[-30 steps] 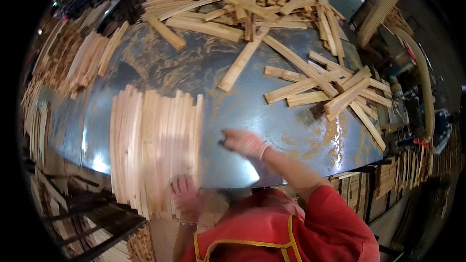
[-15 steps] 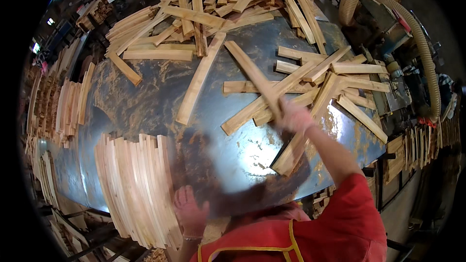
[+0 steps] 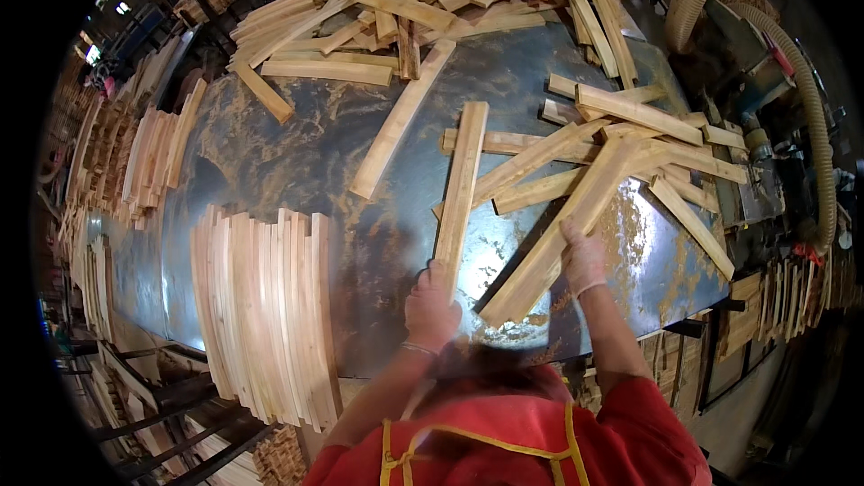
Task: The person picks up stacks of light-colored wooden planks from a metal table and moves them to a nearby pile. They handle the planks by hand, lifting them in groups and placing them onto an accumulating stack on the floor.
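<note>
Close in front of me, my left hand (image 3: 432, 308) is wrapped round the near end of a wooden slat (image 3: 465, 175), which points away from me across the metal tabletop (image 3: 297, 157). My right hand (image 3: 585, 258) grips the right edge of a wider wooden board (image 3: 562, 229) that slants from near middle to far right. The far end of that board rests among several crossed slats (image 3: 531, 160). To the left of my left hand, a row of slats (image 3: 265, 306) stands packed side by side at the table's near edge.
A big heap of loose slats (image 3: 432, 0) covers the table's far side. One lone slat (image 3: 400, 121) lies mid-table. Stacked slats (image 3: 153, 162) line the left edge. At the right stand machinery and a ribbed hose (image 3: 819, 126). Sawdust streaks the surface.
My left hand has come right from beside the packed row and taken the slat my right hand held. My right hand has let go of it and moved onto the wider board.
</note>
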`<state>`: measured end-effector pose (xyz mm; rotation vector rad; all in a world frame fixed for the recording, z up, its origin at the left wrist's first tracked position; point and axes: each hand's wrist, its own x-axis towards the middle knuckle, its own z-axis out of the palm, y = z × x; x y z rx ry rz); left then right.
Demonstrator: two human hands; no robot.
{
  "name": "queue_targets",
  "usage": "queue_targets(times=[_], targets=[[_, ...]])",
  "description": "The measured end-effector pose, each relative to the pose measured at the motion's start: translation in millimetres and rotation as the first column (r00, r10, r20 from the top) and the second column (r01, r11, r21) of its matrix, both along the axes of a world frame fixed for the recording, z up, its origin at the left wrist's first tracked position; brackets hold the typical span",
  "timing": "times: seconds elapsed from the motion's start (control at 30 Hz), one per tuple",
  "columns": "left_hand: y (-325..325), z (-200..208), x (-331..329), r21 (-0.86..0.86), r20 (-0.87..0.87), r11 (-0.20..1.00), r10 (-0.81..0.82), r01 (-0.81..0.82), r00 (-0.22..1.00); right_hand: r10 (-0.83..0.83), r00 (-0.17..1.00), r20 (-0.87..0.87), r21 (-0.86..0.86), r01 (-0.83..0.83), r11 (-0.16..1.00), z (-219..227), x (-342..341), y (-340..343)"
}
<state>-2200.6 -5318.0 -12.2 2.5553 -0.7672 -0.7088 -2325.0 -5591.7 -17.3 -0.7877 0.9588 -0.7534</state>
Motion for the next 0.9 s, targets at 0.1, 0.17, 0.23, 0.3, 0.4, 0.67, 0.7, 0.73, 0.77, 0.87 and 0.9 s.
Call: queue_targets(times=[0.1,0.17,0.23,0.3,0.4,0.67,0.7,0.73,0.77,0.87,0.9], targets=[[62,-21,4,-0.308,-0.221,0.929,0.139,-0.205,0.965,0.167,0.986,0.019,0.014,-0.167,0.986,18,12,75],[97,2,-8,-0.314,-0.360,0.906,0.165,-0.286,0.918,0.267,0.961,-0.070,0.009,-0.267,0.964,2,20,131],[114,50,-20,-0.216,-0.498,0.912,0.206,-0.350,0.842,0.393,0.918,-0.063,-0.005,-0.394,0.919,-8,32,187],[138,54,-40,-0.185,-0.340,0.955,0.160,-0.233,0.927,0.575,0.775,-0.263,0.161,-0.552,0.818,-8,47,238],[173,48,-50,-0.051,-0.028,0.976,0.211,-0.212,0.977,0.678,0.660,-0.323,0.003,-0.716,0.698,-34,56,287],[255,36,-24,-0.440,-0.751,0.735,0.014,-0.515,0.661,0.580,0.782,0.228,0.436,-0.615,0.658,-13,87,308],[263,40,-24,-0.414,-0.729,0.789,0.011,-0.454,0.685,0.609,0.765,0.209,0.408,-0.634,0.657,1,93,321],[276,-2,-36,-0.307,-0.129,0.928,0.179,-0.211,0.975,0.640,0.744,0.190,0.376,-0.657,0.653,17,99,335],[275,2,-37,-0.305,-0.047,0.923,0.234,-0.237,0.971,0.693,0.721,0.002,0.277,-0.667,0.692,21,102,349],[257,38,-36,-0.210,0.146,0.931,0.331,-0.298,0.932,0.901,0.322,-0.289,0.082,-0.930,0.359,-16,114,350],[254,34,-34,-0.126,0.217,0.954,0.295,-0.273,0.931,0.940,0.260,-0.221,0.062,-0.958,0.280,-17,118,344]])
